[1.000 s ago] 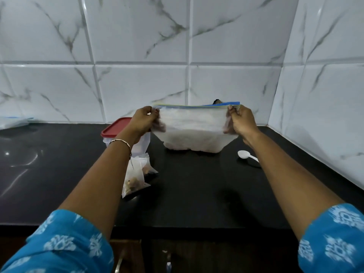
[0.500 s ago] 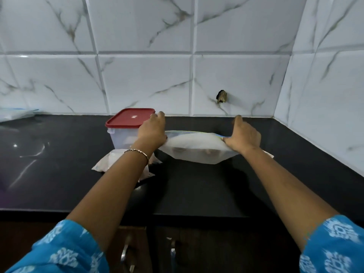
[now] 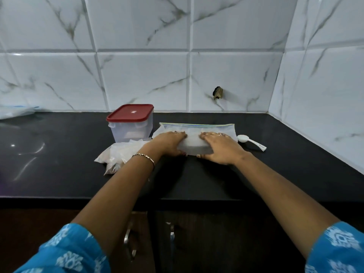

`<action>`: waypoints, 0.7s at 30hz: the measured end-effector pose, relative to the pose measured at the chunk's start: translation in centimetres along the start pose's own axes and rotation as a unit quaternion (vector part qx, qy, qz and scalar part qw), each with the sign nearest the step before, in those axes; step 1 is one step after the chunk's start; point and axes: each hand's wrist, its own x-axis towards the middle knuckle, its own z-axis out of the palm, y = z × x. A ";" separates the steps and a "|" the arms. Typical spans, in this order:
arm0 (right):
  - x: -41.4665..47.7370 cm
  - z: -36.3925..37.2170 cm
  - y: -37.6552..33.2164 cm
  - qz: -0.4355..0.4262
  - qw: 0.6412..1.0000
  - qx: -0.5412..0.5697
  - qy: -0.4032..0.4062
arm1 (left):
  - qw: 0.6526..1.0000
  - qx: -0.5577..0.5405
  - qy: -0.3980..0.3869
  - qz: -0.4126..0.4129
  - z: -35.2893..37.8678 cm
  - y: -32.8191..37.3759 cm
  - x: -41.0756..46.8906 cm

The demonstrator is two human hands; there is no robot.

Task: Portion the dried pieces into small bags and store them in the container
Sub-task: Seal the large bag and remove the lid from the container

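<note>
At the far left edge, a crumpled clear plastic sheet (image 3: 14, 113) is seen lying on the black table (image 3: 59, 154) against the marbled wall tiles (image 3: 141, 79); further right, a clear container (image 3: 131, 126) with a red lid (image 3: 130, 112) is seen standing upright near the wall, its lid closed. Just in front of the container, a heap of small bags (image 3: 120, 155) is laid on the table, brownish dried pieces being visible through the plastic at the near end; the heap is partly hidden by the left forearm, on which a thin bracelet (image 3: 143, 157) is worn. The left hand (image 3: 169, 143) is laid flat, palm down, fingers stretched out, on the left part of a large zip bag (image 3: 197, 133); the bag is spread on the table right of the container, its blue and green seal strip turned towards the wall. The right hand (image 3: 220, 147) is pressed flat on the right part of the same bag, fingers straight, the thumb lying at the near edge; nothing is gripped by either hand. Just beside the bag's right end, a white plastic spoon (image 3: 250, 140) is laid on the table, bowl towards the bag. Blue patterned sleeves (image 3: 65, 253) are seen at the bottom corners; cabinet handles (image 3: 129, 241) are visible below the table edge.
</note>
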 end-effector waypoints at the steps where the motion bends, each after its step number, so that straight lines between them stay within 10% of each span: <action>1: 0.1 0.2 0.0 -0.001 1.000 0.003 0.002 | 1.000 0.001 0.000 -0.001 0.1 0.0 0.2; 21: 11.7 3.9 4.6 0.063 0.996 -0.066 -0.022 | 0.998 0.001 0.029 -0.061 3.8 -2.8 15.2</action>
